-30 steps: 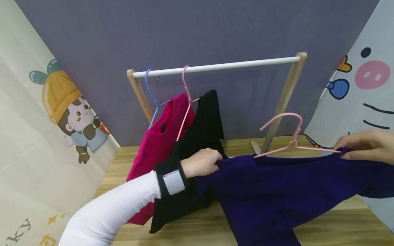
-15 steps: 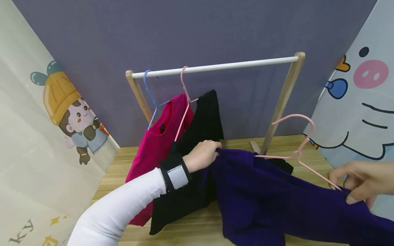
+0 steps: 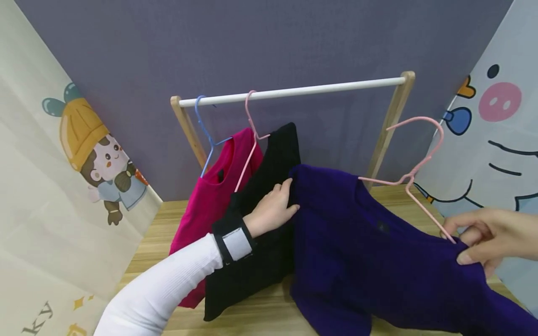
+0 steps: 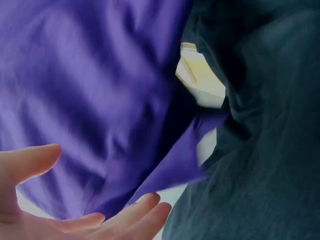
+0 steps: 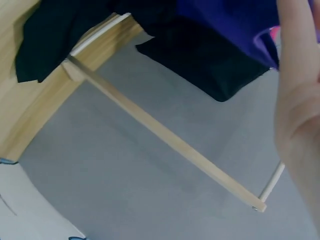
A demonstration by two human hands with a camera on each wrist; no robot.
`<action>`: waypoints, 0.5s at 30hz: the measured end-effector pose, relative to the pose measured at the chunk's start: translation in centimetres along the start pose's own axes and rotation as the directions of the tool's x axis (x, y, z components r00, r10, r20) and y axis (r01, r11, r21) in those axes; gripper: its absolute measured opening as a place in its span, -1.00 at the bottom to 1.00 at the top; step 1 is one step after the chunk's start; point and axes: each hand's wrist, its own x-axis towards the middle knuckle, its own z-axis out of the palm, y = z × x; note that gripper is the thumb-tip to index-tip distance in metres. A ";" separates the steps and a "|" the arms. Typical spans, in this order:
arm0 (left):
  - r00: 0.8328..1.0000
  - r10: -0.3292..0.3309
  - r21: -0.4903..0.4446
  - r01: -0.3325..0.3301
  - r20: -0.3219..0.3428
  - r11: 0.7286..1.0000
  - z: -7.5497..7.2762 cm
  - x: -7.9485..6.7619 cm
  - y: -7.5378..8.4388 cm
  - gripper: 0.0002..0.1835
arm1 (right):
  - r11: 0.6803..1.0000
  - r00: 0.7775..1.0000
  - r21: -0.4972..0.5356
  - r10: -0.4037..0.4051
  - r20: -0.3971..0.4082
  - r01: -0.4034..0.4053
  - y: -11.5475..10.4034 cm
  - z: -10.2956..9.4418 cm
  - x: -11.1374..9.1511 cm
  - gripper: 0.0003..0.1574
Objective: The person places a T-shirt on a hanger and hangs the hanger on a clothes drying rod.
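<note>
A dark purple shirt hangs at a slant in the head view, with a pink hanger in its neckline. My right hand pinches the shirt's shoulder at the lower end of the hanger's arm. The hanger's hook points up and left. Beside the opposite shoulder is my left hand, fingers extended and thumb spread. In the left wrist view that hand's fingers are apart, below a purple sleeve. A black garment hangs right behind the left hand.
The clothes rack has a white rail and wooden posts. On its left part hang a magenta shirt on a blue hanger and the black garment on another pink hanger. Black cloth lies on the wooden table.
The shirt's left shoulder and the hanger have risen, the hanger tilting. The left hand has let go of the purple cloth and spread its fingers. The right hand is lower than a second ago.
</note>
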 end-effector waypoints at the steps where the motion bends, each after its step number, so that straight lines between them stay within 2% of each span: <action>1: 1.000 -0.003 0.003 0.003 0.005 1.000 0.0 -0.1 0.0 -0.32 | 1.000 1.000 -0.009 -0.006 -0.021 0.006 -0.2 -0.1 0.0 -0.59; 4: 1.000 -0.008 0.004 0.008 0.018 1.000 0.1 -0.4 -0.3 -0.36 | 0.996 0.993 -0.089 -0.012 -0.115 0.002 -0.7 -0.3 0.3 -0.57; 7: 1.000 -0.004 -0.002 0.004 0.016 1.000 0.3 -0.6 -0.4 -0.41 | 0.988 0.983 -0.152 -0.009 -0.183 -0.020 -1.2 -0.8 0.9 -0.63; 11: 1.000 0.001 -0.015 -0.001 0.011 1.000 0.5 -1.0 -0.3 -0.45 | 0.980 0.969 -0.200 -0.026 -0.246 -0.024 -2.0 -0.9 1.8 -0.65; 15: 1.000 0.001 -0.028 -0.001 0.009 1.000 0.7 -1.5 -0.5 -0.46 | 0.961 0.941 -0.261 -0.004 -0.339 -0.090 -2.9 -0.8 2.4 -0.65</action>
